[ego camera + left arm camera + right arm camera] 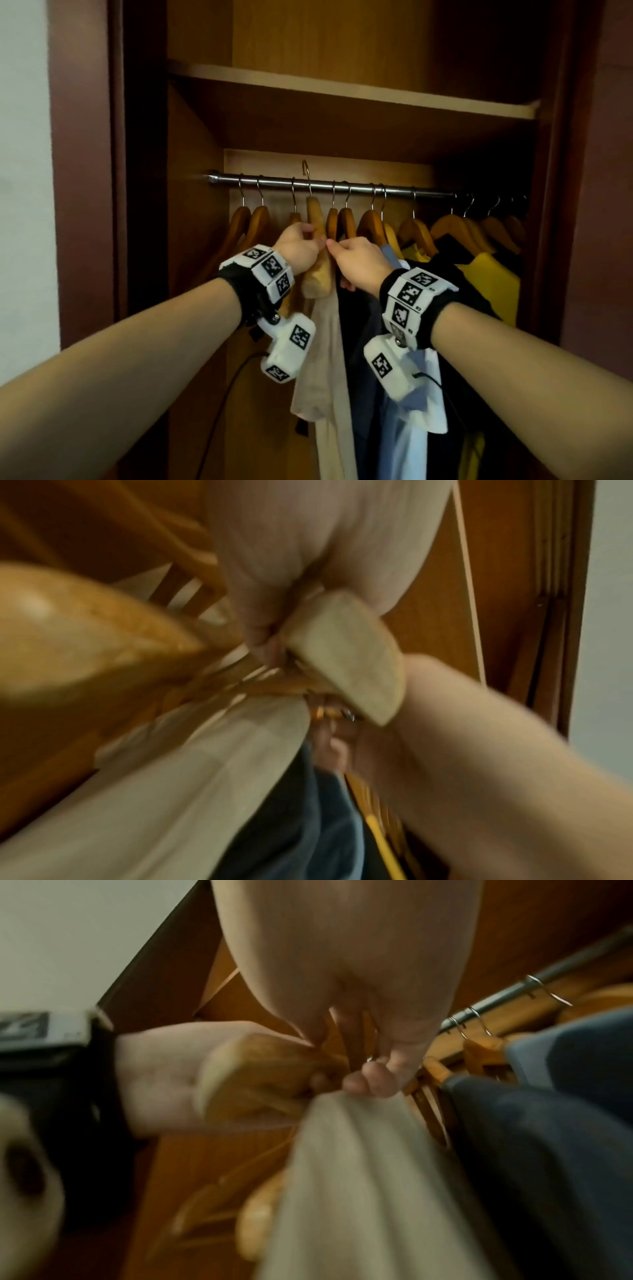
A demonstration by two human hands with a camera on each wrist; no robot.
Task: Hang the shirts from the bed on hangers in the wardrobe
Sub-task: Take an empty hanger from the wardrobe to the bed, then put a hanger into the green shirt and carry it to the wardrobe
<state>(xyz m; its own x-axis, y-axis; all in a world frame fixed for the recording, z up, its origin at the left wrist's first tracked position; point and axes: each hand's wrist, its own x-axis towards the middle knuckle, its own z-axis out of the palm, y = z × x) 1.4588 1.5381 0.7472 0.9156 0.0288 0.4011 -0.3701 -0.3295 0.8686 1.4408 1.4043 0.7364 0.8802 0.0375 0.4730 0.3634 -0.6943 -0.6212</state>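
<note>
A pale wooden hanger [317, 246] carries a beige shirt [325, 359] in front of the wardrobe rail [342, 187]. Its metal hook [306, 173] rises higher than the rail, between the other hangers' hooks. My left hand [308, 236] grips the hanger's near arm. In the right wrist view that hand [161, 1080] wraps the hanger [246, 1074]. My right hand [334, 248] pinches the top of the beige shirt [359, 1177] next to the hanger. In the blurred left wrist view the hanger end [342, 656] and the shirt [205, 777] show.
Several empty brown hangers [253, 222] hang left of my hands. Right of them hang dark [356, 342], light blue [407, 428] and yellow [493, 277] shirts. A shelf [342, 89] runs above the rail. The wardrobe's left wall [191, 240] is close by.
</note>
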